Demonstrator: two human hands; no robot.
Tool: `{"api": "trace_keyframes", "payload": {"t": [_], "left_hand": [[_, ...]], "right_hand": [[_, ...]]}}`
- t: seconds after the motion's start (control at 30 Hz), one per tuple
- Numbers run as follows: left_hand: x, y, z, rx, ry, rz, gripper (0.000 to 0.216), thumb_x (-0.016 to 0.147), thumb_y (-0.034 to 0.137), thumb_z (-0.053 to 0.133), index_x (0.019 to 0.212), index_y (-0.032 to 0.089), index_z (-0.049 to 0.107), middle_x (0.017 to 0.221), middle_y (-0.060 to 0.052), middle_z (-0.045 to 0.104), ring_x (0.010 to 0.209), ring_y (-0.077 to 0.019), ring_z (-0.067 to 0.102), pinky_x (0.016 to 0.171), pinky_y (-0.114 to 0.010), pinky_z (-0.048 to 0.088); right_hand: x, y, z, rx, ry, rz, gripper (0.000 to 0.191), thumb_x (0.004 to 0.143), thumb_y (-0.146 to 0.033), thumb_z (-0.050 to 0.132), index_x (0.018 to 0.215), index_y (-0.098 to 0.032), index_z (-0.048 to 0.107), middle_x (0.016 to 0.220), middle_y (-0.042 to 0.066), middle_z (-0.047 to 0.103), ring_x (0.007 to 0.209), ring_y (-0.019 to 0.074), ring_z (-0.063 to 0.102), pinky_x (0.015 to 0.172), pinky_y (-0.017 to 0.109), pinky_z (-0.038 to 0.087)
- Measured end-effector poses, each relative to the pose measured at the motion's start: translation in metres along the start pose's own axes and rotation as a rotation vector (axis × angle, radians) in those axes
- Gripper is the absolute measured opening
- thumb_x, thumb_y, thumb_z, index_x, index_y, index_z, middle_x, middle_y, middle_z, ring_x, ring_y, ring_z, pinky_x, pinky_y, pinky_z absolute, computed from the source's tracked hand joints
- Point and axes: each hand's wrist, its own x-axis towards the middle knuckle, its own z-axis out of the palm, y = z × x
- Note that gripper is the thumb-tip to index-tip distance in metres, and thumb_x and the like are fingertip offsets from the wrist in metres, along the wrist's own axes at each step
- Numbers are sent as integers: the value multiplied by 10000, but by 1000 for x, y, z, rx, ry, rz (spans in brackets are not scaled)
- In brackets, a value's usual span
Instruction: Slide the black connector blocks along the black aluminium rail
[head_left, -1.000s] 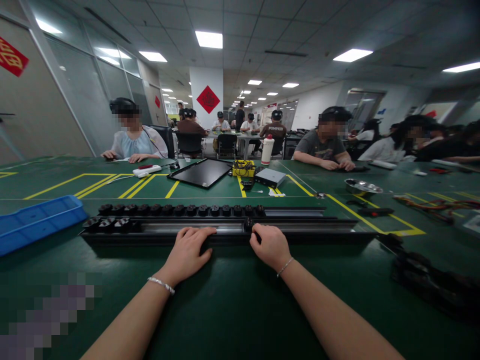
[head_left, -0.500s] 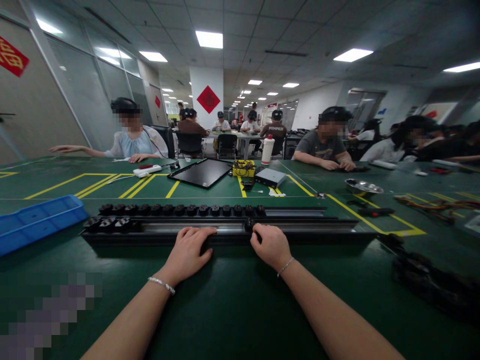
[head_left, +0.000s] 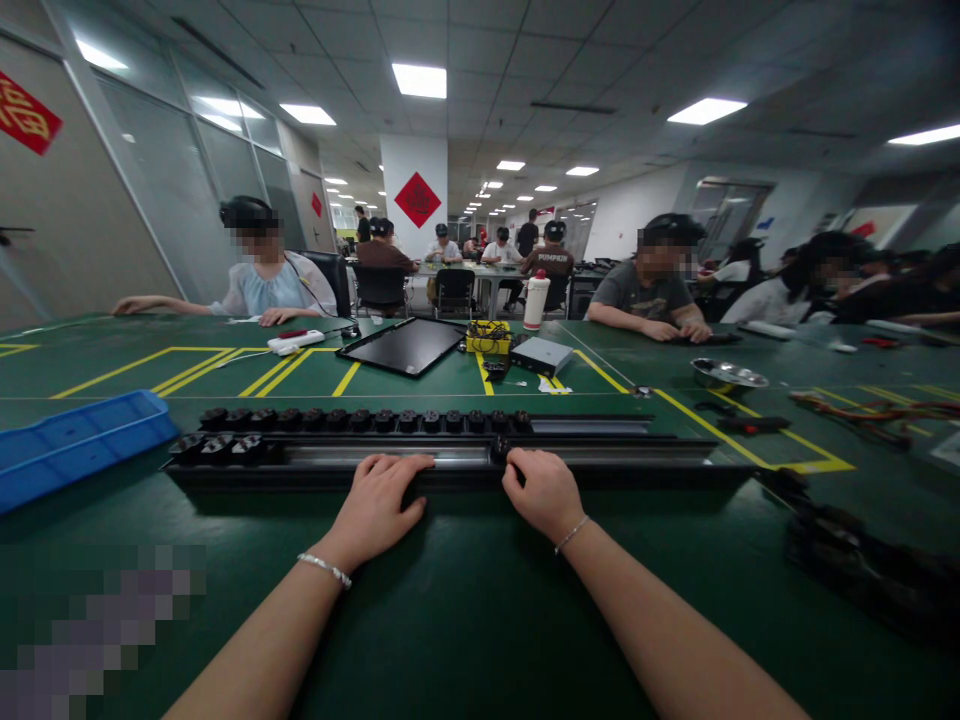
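Note:
A long black metal channel (head_left: 322, 481) lies crosswise on the green table before me, its inside bright along the middle. Several black socket modules (head_left: 217, 449) sit at its left end. My right hand (head_left: 544, 492) is closed, its fingertips pinching a small black socket module (head_left: 500, 448) that stands in the channel right of the middle. My left hand (head_left: 381, 505) rests with fingers stretched over the channel's front edge, thumb apart, holding nothing. Behind lies a second black channel (head_left: 592, 425), with a row of black modules (head_left: 407, 420) filling most of it from the left.
A blue tray (head_left: 82, 440) stands at left. Dark parts (head_left: 862, 550) lie at right, near a metal bowl (head_left: 727, 376). Farther back are a flat black panel (head_left: 405, 346), a grey box (head_left: 541, 354), a yellow object with cables (head_left: 488, 337) and a bottle (head_left: 535, 301). Co-workers sit across the table.
Both my hands and the module in the channel hold the same place. Across the table at left, a co-worker's outstretched hand has shifted slightly to the right.

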Motion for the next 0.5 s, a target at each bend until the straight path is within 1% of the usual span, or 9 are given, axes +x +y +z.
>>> {"api": "trace_keyframes", "payload": {"t": [0.5], "left_hand": [[0, 0, 0, 15, -2, -1, 465, 756, 277, 512, 1212, 324, 435, 1175, 20, 591, 1055, -197, 489, 971, -429, 251]], "right_hand": [[1, 1, 2, 19, 10, -10, 189, 813, -198, 420, 710, -181, 577, 654, 12, 586, 657, 130, 496, 688, 253, 295]]}}
